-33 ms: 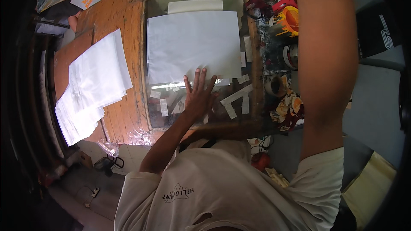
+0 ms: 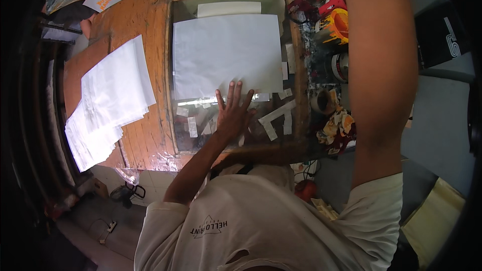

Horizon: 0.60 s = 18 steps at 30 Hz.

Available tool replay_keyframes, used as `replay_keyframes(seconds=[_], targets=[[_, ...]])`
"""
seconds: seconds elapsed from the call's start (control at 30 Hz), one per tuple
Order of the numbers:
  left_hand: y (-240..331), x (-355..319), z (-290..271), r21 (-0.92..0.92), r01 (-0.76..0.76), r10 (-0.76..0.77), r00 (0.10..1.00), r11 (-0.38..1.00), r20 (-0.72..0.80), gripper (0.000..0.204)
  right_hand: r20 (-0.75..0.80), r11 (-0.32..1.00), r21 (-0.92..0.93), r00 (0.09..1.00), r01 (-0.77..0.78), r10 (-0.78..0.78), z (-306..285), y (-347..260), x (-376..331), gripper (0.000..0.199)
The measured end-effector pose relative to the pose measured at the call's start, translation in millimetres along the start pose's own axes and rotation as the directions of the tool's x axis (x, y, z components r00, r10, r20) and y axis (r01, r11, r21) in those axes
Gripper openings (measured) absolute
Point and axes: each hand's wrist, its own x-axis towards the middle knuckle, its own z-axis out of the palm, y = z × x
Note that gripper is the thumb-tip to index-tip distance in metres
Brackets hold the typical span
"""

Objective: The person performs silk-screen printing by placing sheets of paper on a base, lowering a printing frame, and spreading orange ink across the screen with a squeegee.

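Observation:
My left hand (image 2: 232,115) lies with its fingers spread at the near edge of a white sheet (image 2: 226,52), fingertips resting on it. The sheet looks like paper or a flat bag; which, I cannot tell. It lies flat on a glass pane (image 2: 203,143) set in a wooden frame (image 2: 300,105). Pale tape strips (image 2: 269,129) are stuck around the sheet on the glass. My right forearm (image 2: 384,60) reaches up along the right side, and the hand itself is past the upper edge of the picture.
A fanned stack of white sheets (image 2: 118,88) covers part of the wooden tabletop (image 2: 143,140) at the left. Paint-smeared cans (image 2: 339,25), a tape roll (image 2: 320,101) and a stained rag (image 2: 336,128) crowd the right side. At the far left, part of another person's arm (image 2: 86,26) shows.

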Motion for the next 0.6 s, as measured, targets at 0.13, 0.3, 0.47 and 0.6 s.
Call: replay_keyframes(seconds=[0.13, 0.3, 0.47, 0.6], targets=[[4, 1, -9, -0.027, -0.037, 0.035, 0.998, 0.999, -0.044, 0.069, 0.150, 0.999, 0.002, 0.987, -0.050, 0.050, -24, -7, 11, 0.033], [3, -20, -94, -0.493, -0.009, -0.158, 0.942, 0.870, -0.297, 0.071, 0.032, 0.967, 0.246, 0.998, -0.061, 0.055, 20, -35, -41, 0.029], [29, -76, -148, -0.889, -0.311, -0.516, 0.850, -0.337, -0.102, 0.070, -0.109, 0.993, 0.103, 0.992, -0.053, 0.064, 124, -95, -212, 0.055], [6, -84, -103, -0.795, 0.096, -0.494, 0.738, -0.598, 0.460, 0.054, 0.059, 0.997, 0.016, 0.996, -0.074, 0.073, 219, -97, -265, 0.067]])
